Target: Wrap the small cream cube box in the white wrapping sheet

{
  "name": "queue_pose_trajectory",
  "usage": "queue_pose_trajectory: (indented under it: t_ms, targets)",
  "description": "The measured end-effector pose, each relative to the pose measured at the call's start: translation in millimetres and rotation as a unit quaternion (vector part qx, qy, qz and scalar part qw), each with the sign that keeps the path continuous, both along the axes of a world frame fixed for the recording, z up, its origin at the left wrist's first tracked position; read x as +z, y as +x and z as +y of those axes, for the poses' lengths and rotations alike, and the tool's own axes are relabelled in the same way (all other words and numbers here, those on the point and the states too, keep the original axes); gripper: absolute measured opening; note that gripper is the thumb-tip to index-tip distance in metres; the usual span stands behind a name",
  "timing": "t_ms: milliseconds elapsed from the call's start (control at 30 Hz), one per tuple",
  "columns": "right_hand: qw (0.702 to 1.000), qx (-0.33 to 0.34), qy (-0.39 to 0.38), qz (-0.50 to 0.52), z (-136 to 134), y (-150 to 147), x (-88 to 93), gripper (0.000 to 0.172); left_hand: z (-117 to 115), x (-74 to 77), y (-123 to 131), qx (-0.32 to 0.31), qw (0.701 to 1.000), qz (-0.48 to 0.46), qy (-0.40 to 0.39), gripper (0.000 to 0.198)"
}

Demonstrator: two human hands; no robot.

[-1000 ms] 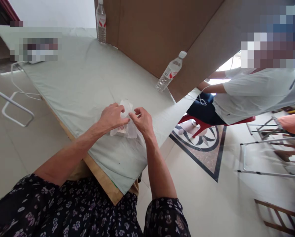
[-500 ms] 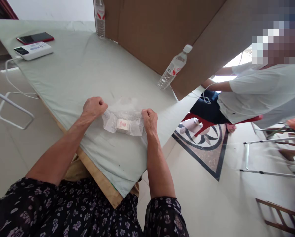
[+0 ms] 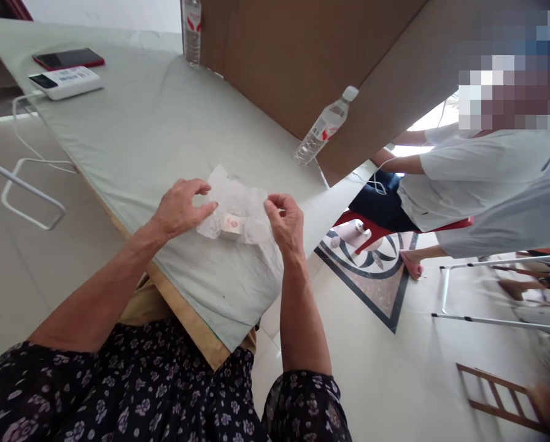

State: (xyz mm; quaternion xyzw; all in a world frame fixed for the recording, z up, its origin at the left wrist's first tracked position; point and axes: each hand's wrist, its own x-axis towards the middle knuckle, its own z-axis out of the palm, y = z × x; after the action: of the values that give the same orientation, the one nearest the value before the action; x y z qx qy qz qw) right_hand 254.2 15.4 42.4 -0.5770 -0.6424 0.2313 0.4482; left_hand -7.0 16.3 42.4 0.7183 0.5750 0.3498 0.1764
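Note:
A crumpled translucent wrapping sheet lies spread on the pale green tablecloth. On its near part rests a small whitish box with a reddish mark. My left hand is at the sheet's left edge, thumb and fingers apart, with nothing gripped between them. At the right edge, my right hand pinches the sheet between thumb and forefinger.
A water bottle leans near a large cardboard panel; another bottle stands farther back. A phone and a white device with a cable lie at the back left. A seated person is at the right.
My left hand has opened and let go of the sheet's left edge. The sheet lies flatter and wider around the box. The camera view has shifted slightly.

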Motion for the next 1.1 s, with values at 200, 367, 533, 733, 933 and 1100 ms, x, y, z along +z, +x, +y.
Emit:
queue_pose_trajectory:
  t_ms: [200, 367, 533, 733, 933, 1100]
  targets:
    - [0.988, 0.121, -0.055, -0.083, -21.1, -2.9, 4.6, 0.046, -19.8, -1.1, 3.1, -0.091, 0.995, 0.048, -0.007, 0.061]
    - [0.945, 0.312, -0.068, -0.075, -58.2, 3.7, 5.6, 0.030, -38.2, 0.0, -13.0, -0.118, 0.993, 0.002, 0.011, 0.048]
    - [0.900, 0.384, -0.050, -0.199, -87.2, -3.5, -2.1, 0.035, -42.2, 3.3, -7.5, -0.073, 0.997, -0.033, 0.015, 0.043]
    - [0.957, 0.254, -0.016, -0.141, -82.7, -2.1, -3.5, 0.034, -27.7, -5.0, 3.6, -0.050, 0.997, 0.059, -0.014, 0.040]
    - [0.982, 0.131, 0.024, -0.136, -49.9, -25.0, -9.8, 0.033, -33.9, -8.7, -4.8, -0.032, 0.988, 0.128, -0.075, 0.019]
    - [0.978, 0.119, 0.006, -0.173, -32.3, -28.9, -22.4, 0.041, -36.4, -6.3, -1.9, 0.002, 0.980, 0.149, -0.132, 0.035]
